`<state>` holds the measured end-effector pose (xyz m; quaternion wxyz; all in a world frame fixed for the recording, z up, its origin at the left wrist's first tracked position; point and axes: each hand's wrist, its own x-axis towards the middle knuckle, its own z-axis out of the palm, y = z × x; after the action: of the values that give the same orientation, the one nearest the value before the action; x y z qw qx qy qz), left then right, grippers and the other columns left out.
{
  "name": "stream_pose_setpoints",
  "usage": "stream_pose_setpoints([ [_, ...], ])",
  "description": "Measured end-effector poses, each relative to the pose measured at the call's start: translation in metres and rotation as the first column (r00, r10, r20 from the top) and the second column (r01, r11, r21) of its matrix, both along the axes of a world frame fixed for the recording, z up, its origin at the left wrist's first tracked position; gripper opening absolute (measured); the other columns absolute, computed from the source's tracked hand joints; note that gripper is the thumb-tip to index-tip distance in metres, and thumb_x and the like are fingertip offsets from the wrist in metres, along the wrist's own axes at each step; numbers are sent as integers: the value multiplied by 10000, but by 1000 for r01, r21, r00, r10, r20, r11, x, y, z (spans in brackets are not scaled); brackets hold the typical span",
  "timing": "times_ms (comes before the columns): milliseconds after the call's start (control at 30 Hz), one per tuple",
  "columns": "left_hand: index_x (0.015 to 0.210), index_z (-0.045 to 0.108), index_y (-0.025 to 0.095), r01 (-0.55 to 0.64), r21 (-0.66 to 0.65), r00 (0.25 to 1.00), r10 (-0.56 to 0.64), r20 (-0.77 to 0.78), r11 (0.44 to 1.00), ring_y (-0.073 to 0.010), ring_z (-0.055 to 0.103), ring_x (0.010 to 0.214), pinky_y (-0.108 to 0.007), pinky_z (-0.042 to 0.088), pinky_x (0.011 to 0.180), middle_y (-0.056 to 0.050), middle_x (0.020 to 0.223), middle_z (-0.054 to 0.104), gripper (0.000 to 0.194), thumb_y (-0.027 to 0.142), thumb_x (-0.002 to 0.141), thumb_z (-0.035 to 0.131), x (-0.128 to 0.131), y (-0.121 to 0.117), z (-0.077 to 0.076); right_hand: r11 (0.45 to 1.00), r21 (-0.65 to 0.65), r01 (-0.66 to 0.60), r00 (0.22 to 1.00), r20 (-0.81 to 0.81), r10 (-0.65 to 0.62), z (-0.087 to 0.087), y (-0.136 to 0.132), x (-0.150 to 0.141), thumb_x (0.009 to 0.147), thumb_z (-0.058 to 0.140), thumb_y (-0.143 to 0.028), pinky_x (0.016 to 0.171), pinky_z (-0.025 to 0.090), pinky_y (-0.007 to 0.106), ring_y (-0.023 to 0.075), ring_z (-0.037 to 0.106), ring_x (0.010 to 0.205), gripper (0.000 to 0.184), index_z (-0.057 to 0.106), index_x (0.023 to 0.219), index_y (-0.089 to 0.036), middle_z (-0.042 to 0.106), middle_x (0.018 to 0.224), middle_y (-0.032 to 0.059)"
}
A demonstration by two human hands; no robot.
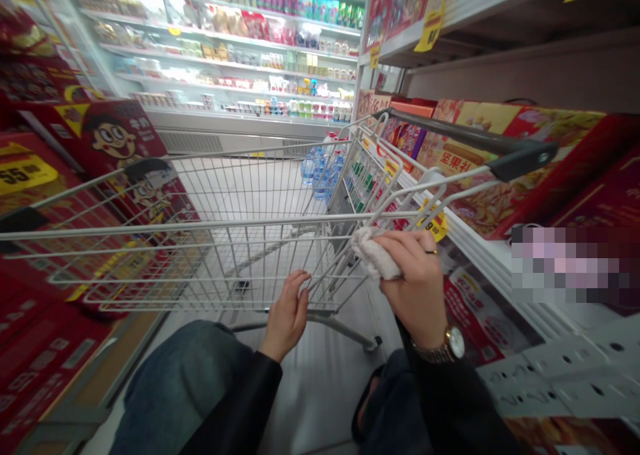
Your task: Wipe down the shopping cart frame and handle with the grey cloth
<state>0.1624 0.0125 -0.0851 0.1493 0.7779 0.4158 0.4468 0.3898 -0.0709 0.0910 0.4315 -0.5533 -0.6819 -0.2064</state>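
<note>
A wire shopping cart (210, 241) stands tilted in front of me in a shop aisle. My left hand (287, 311) curls its fingers round the wires at the cart's lower near edge. My right hand (415, 285), with a gold wristwatch on the wrist, is closed on a pale crumpled cloth (373, 255) and presses it against the cart's frame at the near right corner. The cart's black handle bar (470, 138) runs above my right hand. My knees in blue jeans show below both hands.
Red boxed goods fill the shelves on the left (45, 195) and right (525, 168). A lit chiller cabinet (240, 48) closes the far end of the aisle. Packs of water bottles (320, 168) stand on the floor beyond the cart. A white perforated shelf (575, 368) juts out at the lower right.
</note>
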Motion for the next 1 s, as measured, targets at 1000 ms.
stream_pose_setpoints([
  [1000, 1360, 513, 246, -2, 12, 1000, 2, -4, 1000, -221, 511, 1389, -393, 508, 1067, -109, 1438, 553, 341, 256, 1034, 414, 0, 0, -2, 960, 197, 197, 978, -102, -180, 3, -7, 10, 836, 616, -102, 943, 456, 439, 264, 594, 1034, 355, 723, 1148, -233, 737, 1115, 58],
])
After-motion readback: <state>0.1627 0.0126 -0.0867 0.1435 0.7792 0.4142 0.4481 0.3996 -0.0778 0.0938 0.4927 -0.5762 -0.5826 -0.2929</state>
